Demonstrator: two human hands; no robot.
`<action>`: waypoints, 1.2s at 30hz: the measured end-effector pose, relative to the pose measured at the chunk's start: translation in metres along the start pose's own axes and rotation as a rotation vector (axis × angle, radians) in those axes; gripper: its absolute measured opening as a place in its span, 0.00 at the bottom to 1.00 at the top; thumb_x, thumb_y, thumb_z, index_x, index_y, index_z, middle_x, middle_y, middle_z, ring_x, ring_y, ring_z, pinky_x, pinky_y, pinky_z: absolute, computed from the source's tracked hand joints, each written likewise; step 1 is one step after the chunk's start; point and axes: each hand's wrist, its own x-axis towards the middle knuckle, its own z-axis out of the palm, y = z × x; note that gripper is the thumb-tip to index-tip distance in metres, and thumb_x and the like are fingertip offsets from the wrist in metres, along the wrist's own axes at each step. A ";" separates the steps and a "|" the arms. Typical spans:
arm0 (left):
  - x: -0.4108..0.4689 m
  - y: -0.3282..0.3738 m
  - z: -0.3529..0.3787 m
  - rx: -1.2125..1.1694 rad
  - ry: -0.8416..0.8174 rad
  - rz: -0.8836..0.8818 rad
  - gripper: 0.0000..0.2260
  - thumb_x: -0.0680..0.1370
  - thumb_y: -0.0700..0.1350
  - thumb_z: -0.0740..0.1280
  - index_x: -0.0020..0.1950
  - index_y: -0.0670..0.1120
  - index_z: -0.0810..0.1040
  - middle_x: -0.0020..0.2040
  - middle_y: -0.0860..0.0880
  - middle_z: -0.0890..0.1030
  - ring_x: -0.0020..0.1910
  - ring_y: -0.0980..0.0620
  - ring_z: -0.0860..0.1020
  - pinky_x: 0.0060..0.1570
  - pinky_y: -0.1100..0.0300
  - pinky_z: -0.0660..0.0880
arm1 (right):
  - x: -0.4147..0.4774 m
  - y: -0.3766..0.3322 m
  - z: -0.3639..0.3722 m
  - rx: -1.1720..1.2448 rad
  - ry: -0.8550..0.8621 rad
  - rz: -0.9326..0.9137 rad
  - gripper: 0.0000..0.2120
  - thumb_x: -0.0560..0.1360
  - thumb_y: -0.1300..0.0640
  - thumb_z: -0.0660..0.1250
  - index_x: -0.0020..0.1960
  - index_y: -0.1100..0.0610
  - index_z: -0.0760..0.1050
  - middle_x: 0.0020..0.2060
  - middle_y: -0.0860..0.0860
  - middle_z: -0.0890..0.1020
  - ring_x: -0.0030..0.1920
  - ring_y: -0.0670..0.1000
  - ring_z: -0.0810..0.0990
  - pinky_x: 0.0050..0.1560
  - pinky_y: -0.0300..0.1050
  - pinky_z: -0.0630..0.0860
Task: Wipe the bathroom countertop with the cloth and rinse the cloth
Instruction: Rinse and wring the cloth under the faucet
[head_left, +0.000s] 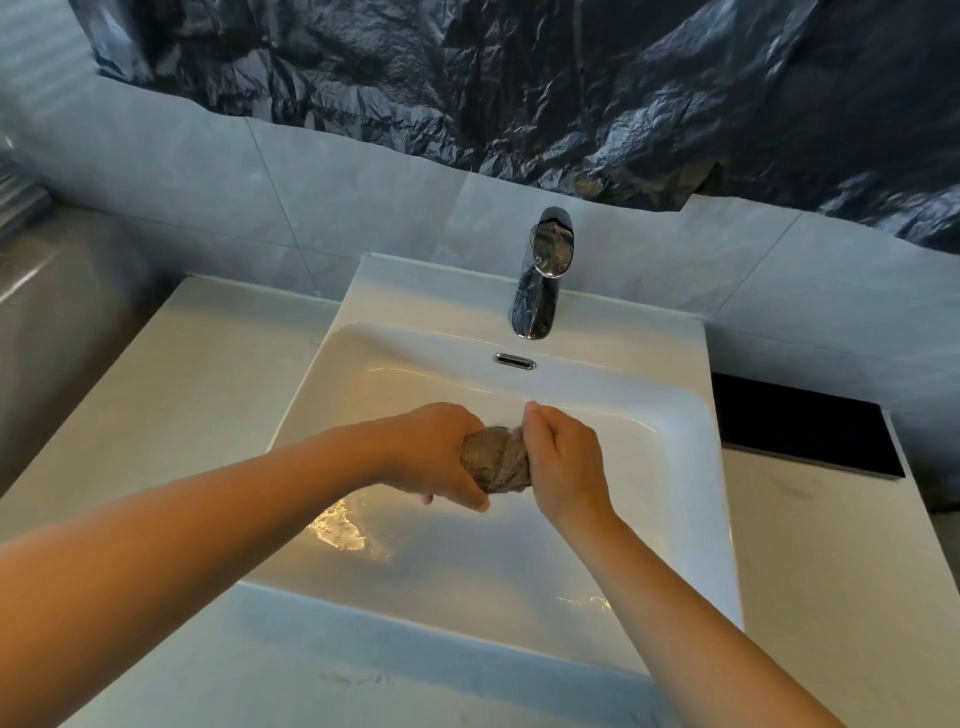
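A wet grey-brown cloth is bunched and twisted into a tight wad over the middle of the white sink basin. My left hand grips its left end and my right hand grips its right end, both fists closed around it. Much of the cloth is hidden inside my palms. The chrome faucet stands at the back of the basin; no stream of water is visible from its spout. The pale countertop spreads to the left and right of the sink.
A chrome overflow slot sits below the faucet. A dark rectangular recess lies on the right of the counter. Crumpled dark plastic sheeting covers the wall above the grey tiles. Wet glints show on the basin floor.
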 end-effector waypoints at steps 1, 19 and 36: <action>0.001 0.000 0.002 0.116 0.078 0.014 0.14 0.70 0.51 0.74 0.52 0.48 0.78 0.43 0.50 0.79 0.38 0.51 0.79 0.34 0.64 0.76 | 0.001 0.000 0.000 0.027 -0.066 0.070 0.22 0.81 0.49 0.51 0.32 0.52 0.72 0.30 0.52 0.76 0.34 0.47 0.75 0.32 0.38 0.71; 0.003 -0.014 0.011 -0.320 0.104 0.058 0.14 0.72 0.43 0.73 0.55 0.46 0.76 0.45 0.47 0.81 0.37 0.52 0.82 0.35 0.64 0.78 | -0.008 -0.009 -0.038 0.201 -0.270 0.156 0.18 0.78 0.36 0.52 0.59 0.47 0.68 0.48 0.53 0.79 0.31 0.47 0.78 0.31 0.36 0.75; -0.008 0.004 -0.005 -0.510 -0.411 -0.086 0.10 0.73 0.46 0.72 0.44 0.43 0.73 0.30 0.50 0.70 0.24 0.56 0.65 0.22 0.68 0.63 | -0.002 -0.013 -0.034 0.048 -0.073 -0.485 0.22 0.79 0.47 0.55 0.32 0.54 0.77 0.26 0.46 0.76 0.29 0.45 0.74 0.29 0.35 0.68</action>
